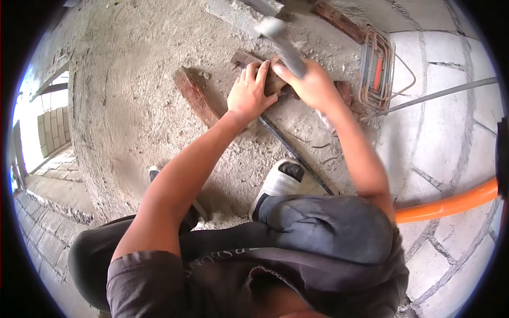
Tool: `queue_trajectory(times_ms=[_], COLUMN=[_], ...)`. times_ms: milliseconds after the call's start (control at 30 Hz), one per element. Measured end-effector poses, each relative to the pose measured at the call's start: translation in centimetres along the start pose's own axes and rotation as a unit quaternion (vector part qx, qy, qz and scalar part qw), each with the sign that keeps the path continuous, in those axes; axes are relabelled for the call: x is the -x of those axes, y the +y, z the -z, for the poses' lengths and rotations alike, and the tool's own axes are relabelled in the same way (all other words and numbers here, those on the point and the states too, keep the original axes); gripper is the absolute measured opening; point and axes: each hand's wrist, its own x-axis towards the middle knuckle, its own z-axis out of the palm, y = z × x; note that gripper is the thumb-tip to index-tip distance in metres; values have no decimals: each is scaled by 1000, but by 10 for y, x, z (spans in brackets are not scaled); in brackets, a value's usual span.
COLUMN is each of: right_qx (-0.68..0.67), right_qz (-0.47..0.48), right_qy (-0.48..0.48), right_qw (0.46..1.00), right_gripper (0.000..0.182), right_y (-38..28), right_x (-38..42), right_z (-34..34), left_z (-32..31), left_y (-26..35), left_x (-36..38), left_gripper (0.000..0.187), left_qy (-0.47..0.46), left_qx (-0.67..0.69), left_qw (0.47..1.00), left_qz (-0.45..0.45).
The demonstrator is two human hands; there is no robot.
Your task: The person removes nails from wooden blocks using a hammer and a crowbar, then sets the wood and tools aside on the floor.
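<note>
My right hand (pixel 316 87) is wrapped around the handle of a hammer (pixel 289 53). The hammer is raised and smeared by motion, its pale head up and to the left of the hand. Close by on the left, my left hand (pixel 249 91) presses down with curled fingers over a short brown piece of wood (pixel 273 82), gripping it against the ground. Part of that wood is hidden by my fingers. A dark reinforcing bar (pixel 294 148) runs from under the wood toward my shoe.
A reddish wood block (pixel 195 95) lies to the left, another wood piece (pixel 339 21) at the top. Bent steel stirrups (pixel 369 79) with a red-handled tool (pixel 378 74) sit at right. A long steel rod (pixel 435 97) and an orange pipe (pixel 450 203) cross the block wall.
</note>
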Motion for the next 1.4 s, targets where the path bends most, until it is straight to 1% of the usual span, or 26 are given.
queue_trajectory(times_ms=[100,133,167,200,267,300,333,400,467,533,567,633,667,767,800,833,867,900,933,1000,1033,1100,1167,1300,1367,1400], right_qx=[-27,-52,-45,8,116,189,189,70,3,20,20,70,70,-79,-81,-217,-347,-395,-396,-501,-370,-342,-264,-132,-20,-19], right_qz=[-103,-38,-32,5,6,41,41,92,100,228,228,145,146,-4,-7,-78,-146,-125,-125,-312,-303,-339,-370,-349,-219,-218], right_qy=[19,66,23,8,-47,-31,-27,-47,14,68,68,101,100,0,1,-60,-120,-180,-180,-197,-202,-164,-106,-34,-34,-35], right_qw=[994,996,998,1000,992,981,981,992,995,971,971,982,982,997,997,971,919,892,892,783,855,861,885,927,975,975], right_gripper=[36,33,29,27,27,27,27,28,24,19,19,22,22,27,27,26,25,25,25,22,28,34,52,47,41,41], right_y=[48,42,59,74,90,102,103,97,83,83,85,92,99,120,125,130,139,167,166,161,154,160,148,143,152,154], right_x=[60,82,92,101,115,124,126,133,143,141,148,169,176,198,202,205,208,209,211,220,224,234,232,226,223,224], right_z=[7,0,-7,-16,-20,-23,-15,6,26,39,40,35,34,29,30,34,38,37,37,31,16,-16,-35,-50,-49,-42], left_z=[13,14,11,7,-2,-5,-6,-8,-6,-5,-3,1,2,4,6,6,9,12,13,13,10,7,8,8,6,3], left_y=[14,18,20,23,25,24,24,23,25,27,28,30,31,31,32,31,32,32,30,20,16,15,15,20,18,17], left_x=[-14,-20,-28,-35,-50,-54,-57,-59,-59,-63,-65,-71,-73,-73,-74,-74,-74,-73,-73,-68,-66,-65,-65,-64,-66,-65], left_gripper=[94,94,93,86,86,86,85,84,83,82,82,81,81,80,80,81,81,78,74,75,77,77,78,84,85,86], left_qy=[23,24,47,81,68,68,51,32,50,41,22,4,-11,-39,-46,-49,-50,-66,-83,-63,-42,-36,-31,-53,-44,-35], left_qx=[21,33,30,29,-16,-17,-40,-62,-94,-110,-114,-120,-127,-126,-119,-111,-111,-112,-113,-119,-123,-123,-123,-130,-140,-147], left_qw=[999,999,998,995,995,995,996,996,992,991,991,991,991,991,991,992,992,991,989,989,987,987,987,988,987,986], left_qz=[-16,-21,-35,-51,-63,-69,-59,-46,-70,-65,-59,-54,-46,-31,-28,-33,-36,-39,-40,-65,-91,-97,-99,-69,-68,-75])
